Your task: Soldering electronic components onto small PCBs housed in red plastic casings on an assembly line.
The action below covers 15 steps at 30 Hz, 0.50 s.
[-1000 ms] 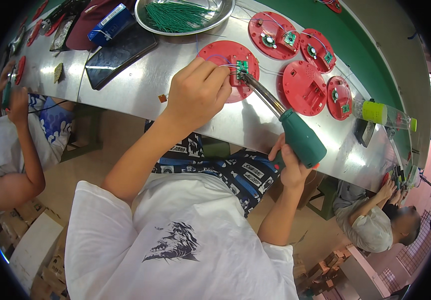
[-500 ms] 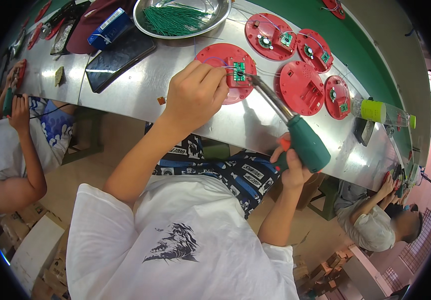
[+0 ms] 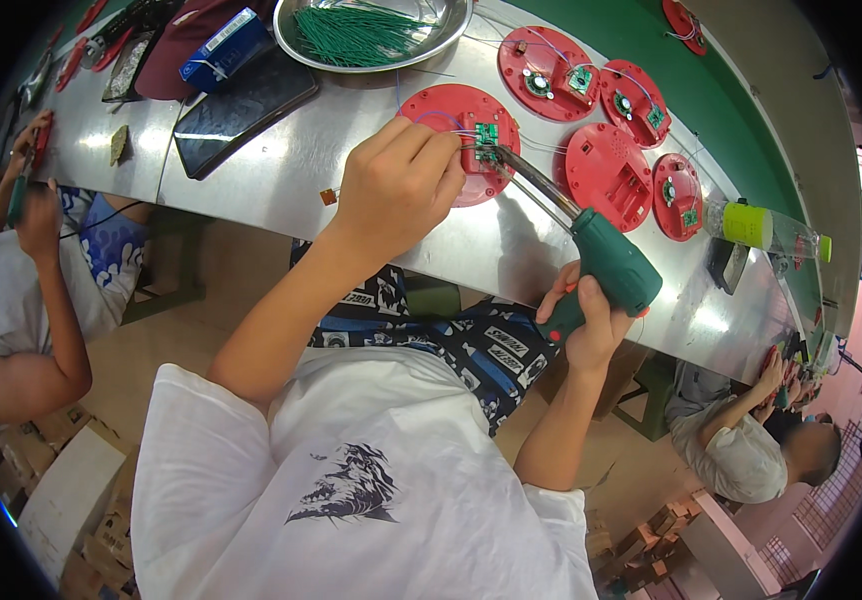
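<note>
My right hand (image 3: 594, 315) is wrapped round the handle of a green soldering gun (image 3: 616, 262). Its metal barrel slants up and left, and the tip meets or hovers just over a small green circuit board (image 3: 486, 147); contact is too small to tell. That board sits on the raised part of a round red plastic housing (image 3: 441, 103) lying on the bench. My left hand (image 3: 398, 180) is closed in a pinch beside the board, at the thin wires (image 3: 465, 133) running to it. The fingertips are partly hidden, so which wire they hold is hard to see.
Several red housings (image 3: 606, 172) lie to the right, near a plastic bottle (image 3: 751, 225). Behind stands a metal bowl (image 3: 456, 38) of green wires (image 3: 361, 36). A black tablet-like device (image 3: 241, 118) and blue box (image 3: 223, 50) lie left. Co-workers sit at both sides of the metal bench (image 3: 251, 190).
The soldering gun's tip has shifted slightly left over the board, and a thin strand now shows apart from its barrel. My left hand keeps its pinch. The view has shifted slightly.
</note>
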Motion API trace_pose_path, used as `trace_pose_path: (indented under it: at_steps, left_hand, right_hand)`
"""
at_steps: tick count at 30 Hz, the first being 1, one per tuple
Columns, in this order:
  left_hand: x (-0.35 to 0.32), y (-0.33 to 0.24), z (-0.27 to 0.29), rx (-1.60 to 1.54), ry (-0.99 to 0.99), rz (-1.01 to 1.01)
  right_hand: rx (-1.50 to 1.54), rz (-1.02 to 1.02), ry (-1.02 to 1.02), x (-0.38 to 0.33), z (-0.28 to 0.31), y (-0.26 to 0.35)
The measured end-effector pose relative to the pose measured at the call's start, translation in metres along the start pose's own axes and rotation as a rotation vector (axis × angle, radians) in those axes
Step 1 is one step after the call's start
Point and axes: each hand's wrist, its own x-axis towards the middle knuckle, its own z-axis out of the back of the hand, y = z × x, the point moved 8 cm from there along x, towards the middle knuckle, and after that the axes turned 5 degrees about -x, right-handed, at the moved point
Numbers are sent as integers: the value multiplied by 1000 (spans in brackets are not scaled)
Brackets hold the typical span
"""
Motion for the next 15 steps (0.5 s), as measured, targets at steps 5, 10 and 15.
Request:
trace_pose_path:
  at_steps: [5,10,15]
  left_hand:
    - [-2,-1,-1,-4,4,3]
    - [-2,-1,-1,-10,1,4]
    - [1,0,0,4,10,0]
  right_hand:
    - [49,145,-47,-8,3,5]
    - [33,227,-129,-8,19,6]
    - [67,246,-203,3,32,8]
